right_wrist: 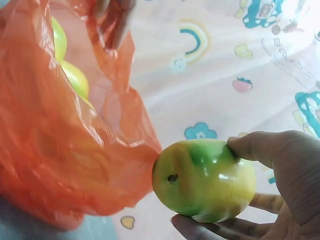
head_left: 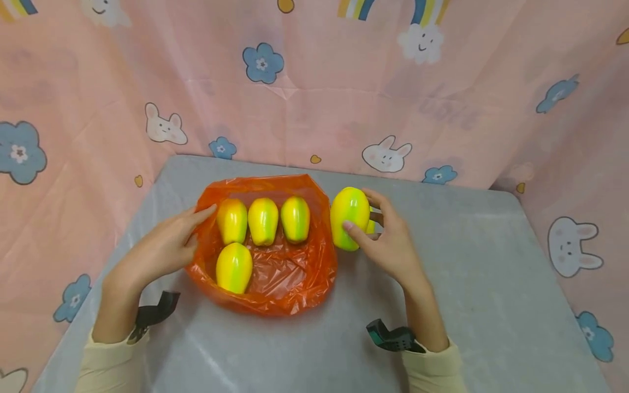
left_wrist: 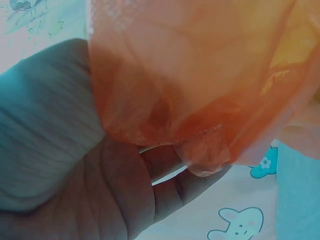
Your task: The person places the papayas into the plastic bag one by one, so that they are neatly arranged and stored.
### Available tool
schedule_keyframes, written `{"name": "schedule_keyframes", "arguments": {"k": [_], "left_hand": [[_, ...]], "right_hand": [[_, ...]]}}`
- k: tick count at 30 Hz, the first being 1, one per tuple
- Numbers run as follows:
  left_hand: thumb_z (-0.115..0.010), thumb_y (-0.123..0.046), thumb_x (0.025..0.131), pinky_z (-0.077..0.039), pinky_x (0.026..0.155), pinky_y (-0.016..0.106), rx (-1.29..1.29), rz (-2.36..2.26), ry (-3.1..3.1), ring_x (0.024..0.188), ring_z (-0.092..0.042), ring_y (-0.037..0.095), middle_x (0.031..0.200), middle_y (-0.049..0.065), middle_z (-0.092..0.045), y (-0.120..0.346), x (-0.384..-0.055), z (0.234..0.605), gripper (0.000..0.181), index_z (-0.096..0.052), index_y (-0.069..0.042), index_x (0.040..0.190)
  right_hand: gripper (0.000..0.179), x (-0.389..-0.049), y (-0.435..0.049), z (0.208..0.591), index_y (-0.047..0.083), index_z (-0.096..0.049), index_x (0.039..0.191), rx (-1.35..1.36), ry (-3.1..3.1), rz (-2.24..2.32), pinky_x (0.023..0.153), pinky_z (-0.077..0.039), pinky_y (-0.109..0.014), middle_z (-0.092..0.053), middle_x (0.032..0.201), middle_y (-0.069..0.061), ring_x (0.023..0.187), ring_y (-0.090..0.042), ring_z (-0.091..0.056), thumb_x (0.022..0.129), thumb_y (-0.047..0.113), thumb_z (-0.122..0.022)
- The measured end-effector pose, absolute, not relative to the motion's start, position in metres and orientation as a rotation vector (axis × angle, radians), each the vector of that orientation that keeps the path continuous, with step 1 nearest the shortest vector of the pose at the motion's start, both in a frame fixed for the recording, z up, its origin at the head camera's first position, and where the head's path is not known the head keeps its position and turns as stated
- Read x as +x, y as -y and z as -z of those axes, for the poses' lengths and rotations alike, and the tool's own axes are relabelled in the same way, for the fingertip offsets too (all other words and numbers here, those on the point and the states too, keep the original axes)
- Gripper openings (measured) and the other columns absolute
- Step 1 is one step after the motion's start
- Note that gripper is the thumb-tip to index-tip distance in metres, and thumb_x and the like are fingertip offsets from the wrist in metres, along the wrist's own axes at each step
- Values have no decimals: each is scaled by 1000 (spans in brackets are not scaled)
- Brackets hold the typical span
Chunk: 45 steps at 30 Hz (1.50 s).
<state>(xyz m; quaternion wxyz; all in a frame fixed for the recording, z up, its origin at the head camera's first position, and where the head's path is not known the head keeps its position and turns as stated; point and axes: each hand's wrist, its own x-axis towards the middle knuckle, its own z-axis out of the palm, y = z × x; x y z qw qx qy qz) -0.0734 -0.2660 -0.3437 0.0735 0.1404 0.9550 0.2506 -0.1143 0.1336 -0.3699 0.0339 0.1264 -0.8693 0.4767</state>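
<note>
An orange plastic bag (head_left: 285,305) stands with its mouth spread wide on the table. Inside it lie several glossy yellow-green papayas (head_left: 262,221), a row at the back and one at the front left. My left hand (head_left: 164,245) grips the bag's left rim, the plastic between thumb and fingers in the left wrist view. Just outside the right rim, my right hand (head_left: 393,240) holds another papaya (head_left: 350,218) between thumb and fingers. Its dark stem spot shows in the right wrist view. Behind that hand, a yellow-green piece (head_left: 371,221) peeks out, mostly hidden.
The bag rests on a grey table (head_left: 491,305), whose surface extends to the right of my right hand. A pink patterned cloth (head_left: 314,98) hangs behind the table and along its sides. Each wrist carries a black camera mount (head_left: 393,335).
</note>
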Motion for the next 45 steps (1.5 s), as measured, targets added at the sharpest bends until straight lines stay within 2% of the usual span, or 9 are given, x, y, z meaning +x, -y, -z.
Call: {"name": "schedule_keyframes", "arguments": {"k": [9,17,26,30,34,39,45], "left_hand": [[-56,4,93,-56,104,59,431,-729,-2880,116,-58,35,156,25,-54,265,-72,343,68,-42,0,160],[-54,5,93,-56,103,58,445,-711,-2890,118,-58,36,157,26,-52,264,-70,342,68,-42,1,160],[-54,5,93,-56,105,60,457,-721,-2887,118,-58,37,158,26,-51,264,-70,340,68,-42,1,160],[-55,5,93,-56,104,59,470,-724,-2888,115,-58,36,156,26,-53,263,-70,341,68,-43,2,159],[-54,6,91,-57,97,53,483,-703,-2906,111,-59,34,154,27,-56,262,-70,343,67,-44,3,158],[-54,6,91,-56,103,58,477,-706,-2907,117,-60,37,156,27,-53,262,-70,343,67,-44,3,158],[-54,6,91,-58,98,54,481,-708,-2914,112,-60,36,156,28,-54,261,-70,343,67,-45,3,157]], "right_hand": [[74,-105,-101,363,16,-45,155,454,2650,-1549,87,-66,-50,-55,150,-11,130,-37,-64,91,24,-81],[71,-95,-80,359,20,-47,154,501,2629,-1607,82,-68,-41,-56,149,-4,128,-33,-65,92,28,-80],[73,-87,-60,362,16,-43,155,541,2655,-1621,79,-67,-33,-57,145,-5,124,-27,-64,94,29,-79],[75,-85,-48,372,11,-43,154,568,2706,-1570,80,-67,-39,-60,142,-9,118,-27,-65,93,30,-80],[76,-83,-37,381,11,-44,154,592,2786,-1484,89,-65,-47,-60,144,-10,116,-25,-63,92,36,-80],[75,-80,-26,390,14,-43,155,604,2876,-1447,102,-61,-48,-59,148,-7,119,-24,-63,93,38,-78],[74,-76,-16,399,14,-44,154,608,2934,-1426,105,-59,-45,-59,146,-5,122,-24,-62,93,39,-78]]}}
